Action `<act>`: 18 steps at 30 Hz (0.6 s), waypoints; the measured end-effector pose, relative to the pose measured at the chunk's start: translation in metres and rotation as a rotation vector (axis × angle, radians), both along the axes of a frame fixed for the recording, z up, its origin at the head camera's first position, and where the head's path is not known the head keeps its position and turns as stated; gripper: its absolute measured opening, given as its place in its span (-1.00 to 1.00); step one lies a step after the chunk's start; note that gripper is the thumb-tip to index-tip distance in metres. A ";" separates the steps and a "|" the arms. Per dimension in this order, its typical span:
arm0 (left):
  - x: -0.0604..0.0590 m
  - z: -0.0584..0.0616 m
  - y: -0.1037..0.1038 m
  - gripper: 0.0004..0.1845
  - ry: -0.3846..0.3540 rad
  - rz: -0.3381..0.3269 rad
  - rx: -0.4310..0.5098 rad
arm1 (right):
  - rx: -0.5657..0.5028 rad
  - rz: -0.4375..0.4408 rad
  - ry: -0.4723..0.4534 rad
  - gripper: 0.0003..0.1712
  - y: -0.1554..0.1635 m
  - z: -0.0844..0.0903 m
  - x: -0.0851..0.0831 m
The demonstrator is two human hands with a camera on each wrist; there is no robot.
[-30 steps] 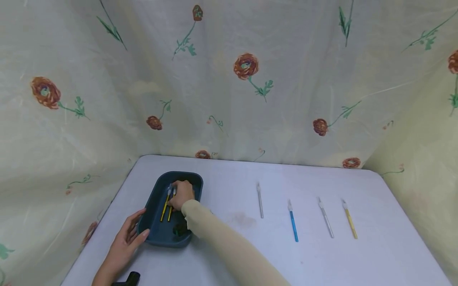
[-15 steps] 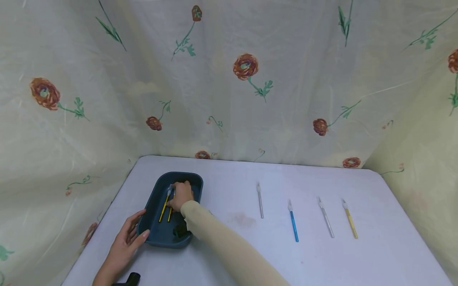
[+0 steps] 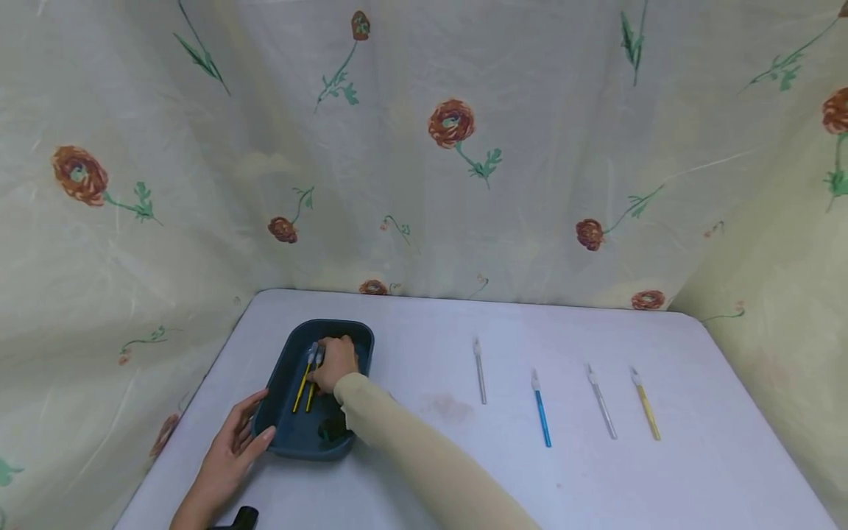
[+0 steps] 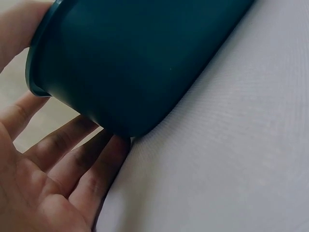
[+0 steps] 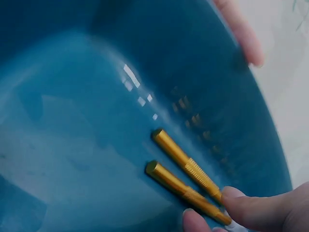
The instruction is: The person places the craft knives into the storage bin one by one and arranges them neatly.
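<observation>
Right hand (image 3: 336, 362) apparently pinching gold knives (image 5: 186, 180) in tray (image 3: 289, 430); white table (image 3: 695, 478), floral curtain (image 3: 424, 147).

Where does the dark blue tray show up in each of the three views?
Head: the dark blue tray sits lower left on the white table.
Left wrist: its outer wall fills the upper left, the left hand against it.
Right wrist: its glossy inside fills the frame.
Shared landmark: two yellow-handled knives in the tray, also seen from the head.
</observation>
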State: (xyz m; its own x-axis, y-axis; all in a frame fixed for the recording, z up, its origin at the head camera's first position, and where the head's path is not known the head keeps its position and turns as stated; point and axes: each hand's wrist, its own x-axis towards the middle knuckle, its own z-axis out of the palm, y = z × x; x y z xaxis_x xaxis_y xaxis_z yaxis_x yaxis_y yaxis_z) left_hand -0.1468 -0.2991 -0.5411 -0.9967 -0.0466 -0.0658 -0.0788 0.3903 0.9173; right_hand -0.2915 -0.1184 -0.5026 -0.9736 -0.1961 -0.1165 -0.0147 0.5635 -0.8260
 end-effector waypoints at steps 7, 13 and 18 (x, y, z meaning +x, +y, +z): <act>-0.001 -0.001 0.001 -0.16 0.001 0.000 -0.001 | -0.117 -0.004 -0.018 -0.24 0.009 0.015 0.010; 0.000 -0.002 0.002 -0.16 -0.005 -0.005 -0.006 | -0.307 0.025 -0.085 -0.25 0.019 0.025 0.017; 0.000 -0.001 0.002 -0.16 -0.015 0.004 -0.012 | -0.375 0.077 -0.087 -0.26 0.026 0.038 0.025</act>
State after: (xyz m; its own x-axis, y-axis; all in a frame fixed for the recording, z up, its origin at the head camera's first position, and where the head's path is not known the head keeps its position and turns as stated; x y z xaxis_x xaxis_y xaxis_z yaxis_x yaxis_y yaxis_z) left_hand -0.1471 -0.2973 -0.5424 -0.9955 -0.0511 -0.0804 -0.0942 0.4013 0.9111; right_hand -0.2664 -0.0920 -0.4649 -0.9442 -0.3126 -0.1040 0.0336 0.2225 -0.9744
